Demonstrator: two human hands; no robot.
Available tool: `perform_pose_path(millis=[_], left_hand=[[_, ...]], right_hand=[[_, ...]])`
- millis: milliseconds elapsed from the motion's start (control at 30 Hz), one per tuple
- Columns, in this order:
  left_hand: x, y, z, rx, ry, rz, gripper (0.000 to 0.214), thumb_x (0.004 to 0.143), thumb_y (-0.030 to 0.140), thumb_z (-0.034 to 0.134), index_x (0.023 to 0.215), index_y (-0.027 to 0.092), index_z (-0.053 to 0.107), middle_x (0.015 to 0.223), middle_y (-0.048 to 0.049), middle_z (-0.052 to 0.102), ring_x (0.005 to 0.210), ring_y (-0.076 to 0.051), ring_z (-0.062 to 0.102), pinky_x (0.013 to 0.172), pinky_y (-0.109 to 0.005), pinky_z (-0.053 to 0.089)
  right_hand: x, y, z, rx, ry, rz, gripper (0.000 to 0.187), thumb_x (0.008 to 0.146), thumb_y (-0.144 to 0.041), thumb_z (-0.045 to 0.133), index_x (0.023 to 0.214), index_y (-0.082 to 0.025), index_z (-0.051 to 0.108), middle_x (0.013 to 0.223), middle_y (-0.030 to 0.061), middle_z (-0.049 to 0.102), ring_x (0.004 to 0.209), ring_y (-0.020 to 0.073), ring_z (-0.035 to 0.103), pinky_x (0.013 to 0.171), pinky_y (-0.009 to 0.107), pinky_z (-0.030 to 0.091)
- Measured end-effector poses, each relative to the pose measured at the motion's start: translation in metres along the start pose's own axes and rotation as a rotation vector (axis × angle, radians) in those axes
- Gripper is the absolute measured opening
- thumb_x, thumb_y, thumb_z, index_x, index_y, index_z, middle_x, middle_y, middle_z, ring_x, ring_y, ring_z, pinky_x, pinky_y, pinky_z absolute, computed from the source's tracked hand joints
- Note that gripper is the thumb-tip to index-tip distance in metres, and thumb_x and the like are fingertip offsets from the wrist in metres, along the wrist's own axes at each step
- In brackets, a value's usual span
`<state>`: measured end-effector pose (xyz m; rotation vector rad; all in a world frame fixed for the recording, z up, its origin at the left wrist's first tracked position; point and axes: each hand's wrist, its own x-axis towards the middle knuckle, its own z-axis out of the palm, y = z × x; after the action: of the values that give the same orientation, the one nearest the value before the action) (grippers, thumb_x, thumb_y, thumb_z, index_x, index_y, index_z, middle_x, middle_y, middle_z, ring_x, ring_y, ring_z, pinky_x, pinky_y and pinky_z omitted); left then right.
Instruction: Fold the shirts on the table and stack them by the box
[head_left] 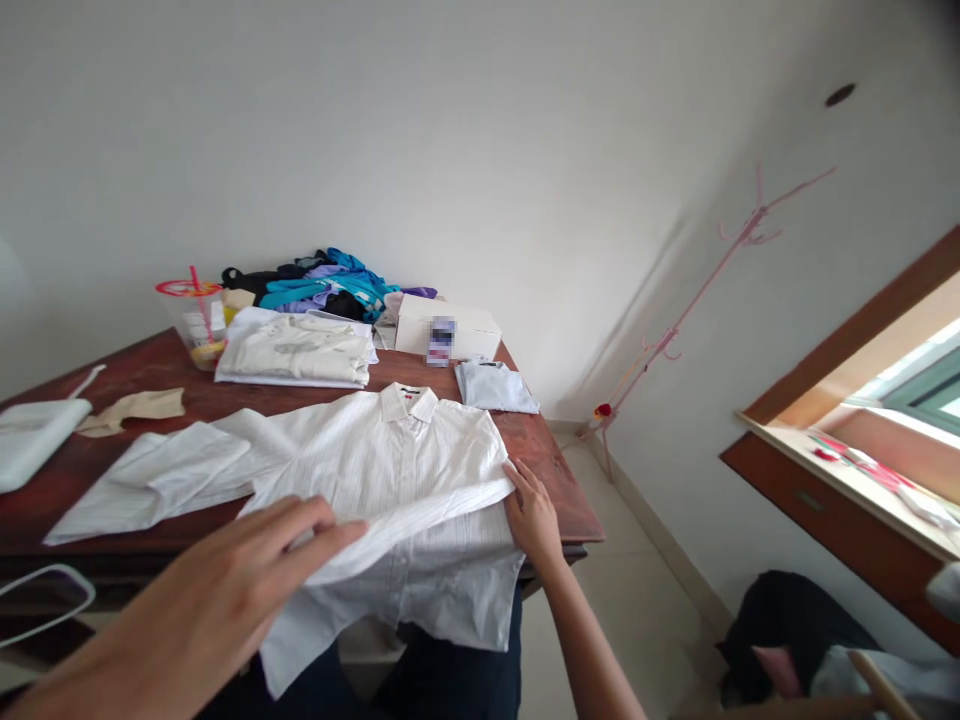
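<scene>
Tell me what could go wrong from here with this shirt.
The white shirt hangs past the table edge, so it might slip off. The sleeve across its front could crease if it settles bunched. The cup beside the folded clothes might tip onto them if knocked.

Thin, matt cloth makes up the shirt [450,450] – softly creased, finely striped in its weave. The table [559,485] is smooth wood with a low sheen. The cup [196,330] is clear, shiny plastic; the box [474,325] looks like smooth card – matt, as is the wall [480,150].
</scene>
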<state>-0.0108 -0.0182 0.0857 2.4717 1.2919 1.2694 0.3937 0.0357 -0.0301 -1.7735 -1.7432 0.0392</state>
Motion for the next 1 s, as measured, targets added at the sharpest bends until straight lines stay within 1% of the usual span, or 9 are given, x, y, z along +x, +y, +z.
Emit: perform_pose_path(millis=[133, 233, 333, 433, 600, 667, 767, 900, 1000], left_hand=[[0.027, -0.014, -0.028, 0.191, -0.106, 0.299, 0.054, 0.090, 0.022, 0.032, 0.126, 0.035, 0.070, 0.118, 0.0067, 0.069, 0.111, -0.017, 0.063, 0.098, -0.043, 0.054], [0.057, -0.004, -0.038, 0.209, 0.011, 0.389, 0.042, 0.097, 0.024, 0.036, 0.114, 0.024, 0.074, 0.114, 0.0054, 0.067, 0.112, -0.014, 0.059, 0.101, -0.040, 0.050], [0.085, 0.008, -0.035, 0.142, 0.171, 0.401, 0.033, 0.098, 0.019, 0.040, 0.105, 0.015, 0.072, 0.109, 0.0028, 0.066, 0.110, -0.013, 0.059, 0.101, -0.038, 0.048], [0.099, 0.021, -0.029, 0.037, 0.225, 0.387, 0.024, 0.095, 0.012, 0.049, 0.108, 0.020, 0.069, 0.108, 0.0011, 0.069, 0.107, -0.015, 0.062, 0.100, -0.033, 0.050], [0.087, 0.059, -0.027, -0.226, -0.044, 0.492, 0.036, 0.091, 0.002, 0.054, 0.117, 0.026, 0.061, 0.106, 0.0008, 0.072, 0.102, -0.015, 0.065, 0.096, -0.026, 0.051], [0.078, 0.075, -0.027, -0.318, -0.142, 0.576, 0.035, 0.093, 0.002, 0.052, 0.118, 0.025, 0.061, 0.104, 0.0008, 0.074, 0.097, -0.013, 0.066, 0.095, -0.025, 0.051], [0.070, 0.094, -0.025, -0.361, -0.191, 0.659, 0.026, 0.100, 0.008, 0.050, 0.117, 0.023, 0.062, 0.101, 0.0006, 0.076, 0.089, -0.014, 0.067, 0.092, -0.025, 0.052], [0.070, 0.107, -0.023, -0.310, -0.231, 0.661, 0.020, 0.106, 0.020, 0.046, 0.110, 0.024, 0.065, 0.102, 0.0020, 0.076, 0.094, -0.014, 0.066, 0.095, -0.026, 0.051], [0.069, 0.111, -0.019, -0.360, -0.302, 0.675, 0.021, 0.107, 0.023, 0.043, 0.108, 0.024, 0.064, 0.106, 0.0023, 0.076, 0.097, -0.014, 0.066, 0.094, -0.026, 0.050]], right_hand=[[0.015, -0.009, -0.003, 0.111, 0.065, 0.062, 0.041, 0.095, -0.025, 0.042, 0.125, -0.019, 0.070, 0.130, 0.0120, 0.067, 0.124, 0.0282, 0.059, 0.107, 0.044, 0.046], [0.023, -0.020, -0.011, 0.138, 0.089, 0.097, 0.036, 0.094, -0.030, 0.045, 0.116, -0.018, 0.071, 0.115, 0.0143, 0.070, 0.107, 0.0293, 0.065, 0.093, 0.041, 0.051], [0.013, -0.039, -0.021, 0.063, 0.152, 0.106, 0.027, 0.090, -0.037, 0.054, 0.105, -0.019, 0.068, 0.102, 0.0135, 0.068, 0.090, 0.0290, 0.064, 0.077, 0.038, 0.052], [-0.009, -0.063, -0.030, 0.098, 0.104, 0.034, 0.017, 0.088, -0.039, 0.059, 0.087, -0.022, 0.062, 0.086, 0.0064, 0.065, 0.078, 0.0240, 0.061, 0.070, 0.033, 0.049], [-0.020, -0.087, -0.046, 0.329, 0.025, 0.077, 0.024, 0.094, -0.041, 0.054, 0.092, -0.020, 0.065, 0.086, 0.0059, 0.067, 0.076, 0.0201, 0.063, 0.062, 0.027, 0.046], [-0.017, -0.090, -0.052, 0.398, -0.023, 0.094, 0.027, 0.094, -0.044, 0.055, 0.090, -0.019, 0.065, 0.077, 0.0037, 0.065, 0.070, 0.0188, 0.061, 0.059, 0.026, 0.045], [-0.018, -0.099, -0.059, 0.480, -0.182, 0.062, 0.030, 0.096, -0.046, 0.054, 0.095, -0.019, 0.067, 0.065, -0.0006, 0.059, 0.061, 0.0163, 0.057, 0.055, 0.025, 0.042], [-0.016, -0.113, -0.068, 0.464, -0.273, -0.116, 0.023, 0.098, -0.039, 0.055, 0.107, -0.022, 0.068, 0.092, 0.0040, 0.069, 0.084, 0.0185, 0.065, 0.071, 0.027, 0.050], [0.009, -0.108, -0.067, 0.388, -0.303, -0.215, 0.021, 0.097, -0.036, 0.055, 0.109, -0.023, 0.068, 0.109, 0.0066, 0.069, 0.100, 0.0208, 0.065, 0.082, 0.031, 0.052]])
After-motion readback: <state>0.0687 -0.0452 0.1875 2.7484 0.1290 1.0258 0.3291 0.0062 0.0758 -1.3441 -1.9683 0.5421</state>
